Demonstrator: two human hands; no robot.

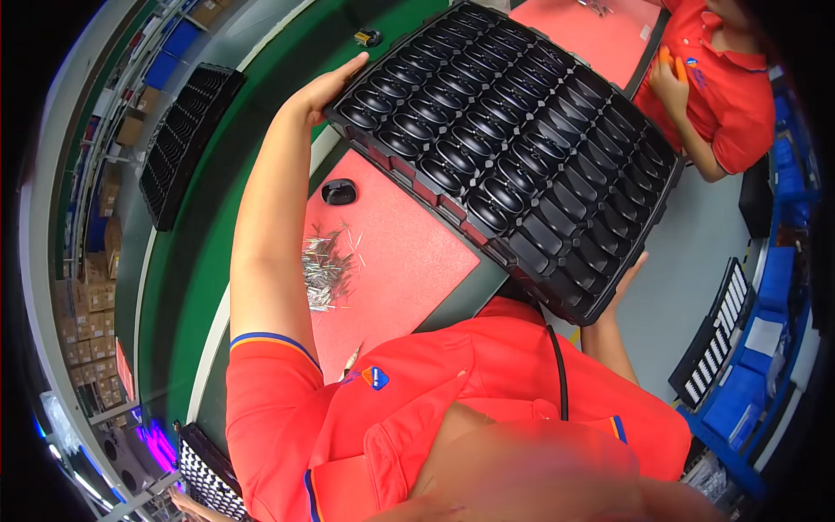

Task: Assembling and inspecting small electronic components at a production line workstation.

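A large black moulded tray (532,228) is held up, tilted, between my two hands. Glossy black oval parts (474,139) fill many of its rows of pockets; those toward the near right look unfilled. My left hand (326,91) grips the tray's left end, its fingers partly hidden by the rim. At the opposite end, my right hand (624,280) supports the tray's right edge, with most of its fingers hidden underneath. Below the tray, a single rounded black part (339,192) lies on a pink mat (404,248), close to a heap of thin metal pins (323,271).
Along the left runs a green conveyor belt (196,287) carrying another black tray (187,143). A slim pointed tool (351,358) rests on the mat by my shirt. At upper right, a co-worker (709,96) in red stands beside another pink mat (591,35). Blue bins (774,278) line the right.
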